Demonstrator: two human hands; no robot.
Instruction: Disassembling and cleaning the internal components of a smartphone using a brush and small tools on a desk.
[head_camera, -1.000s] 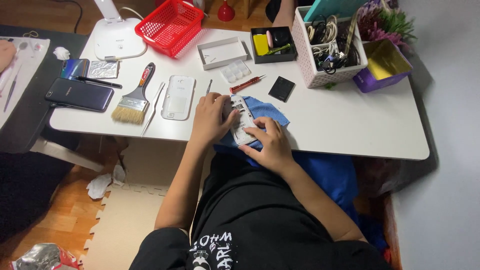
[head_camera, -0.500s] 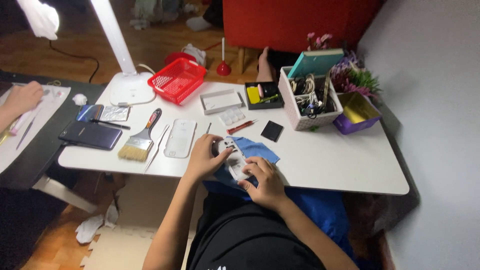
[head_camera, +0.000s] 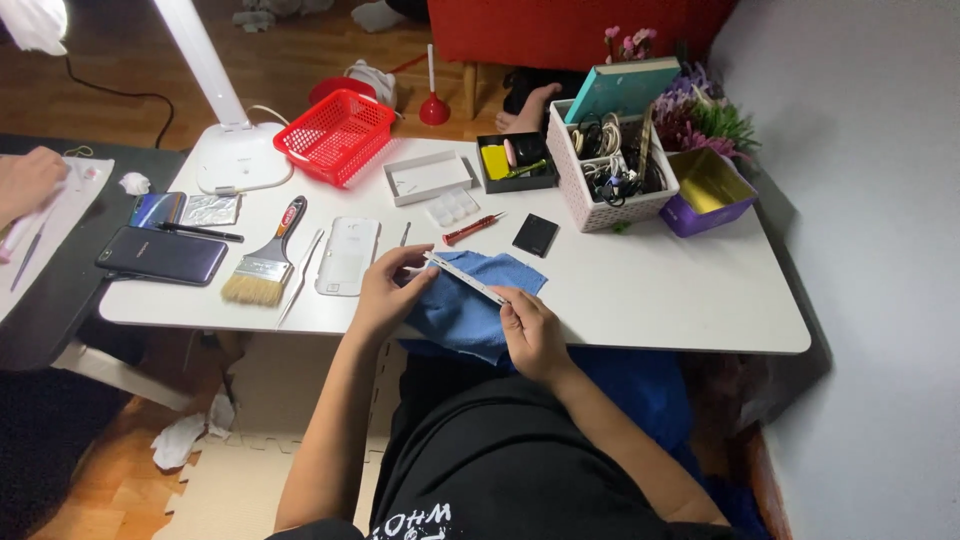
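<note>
The left hand (head_camera: 385, 290) and right hand (head_camera: 530, 330) are both clamped on a thin phone (head_camera: 465, 278), held edge-on and tilted just above a blue cloth (head_camera: 465, 310) at the near edge of the white table (head_camera: 650, 290); the left fingers pinch its upper-left end, the right thumb and fingers grip its lower-right end, and the hands stay apart with the phone spanning between them. Whether the cloth touches the phone's underside cannot be told. At nine o'clock from the phone lies a white back cover (head_camera: 347, 256), with a thin metal tool (head_camera: 300, 265) and a paintbrush (head_camera: 265, 268) further out the same way, then a dark phone (head_camera: 160, 256) at the table's left end. At twelve o'clock sit a small clear tray (head_camera: 451, 208) and a red screwdriver (head_camera: 472, 229); a black square (head_camera: 535, 235) lies at one o'clock. Beyond stand a white box (head_camera: 428, 177), a red basket (head_camera: 335, 136), a lamp (head_camera: 225, 130) and a white organiser (head_camera: 610, 170) full of cables. Another person's hand (head_camera: 25, 182) works at the far left. Judging from the grip, the phone is held only by its ends over the table edge, so a slipping pinch could drop it to the floor, and bending it between the hands could crack it.
</note>
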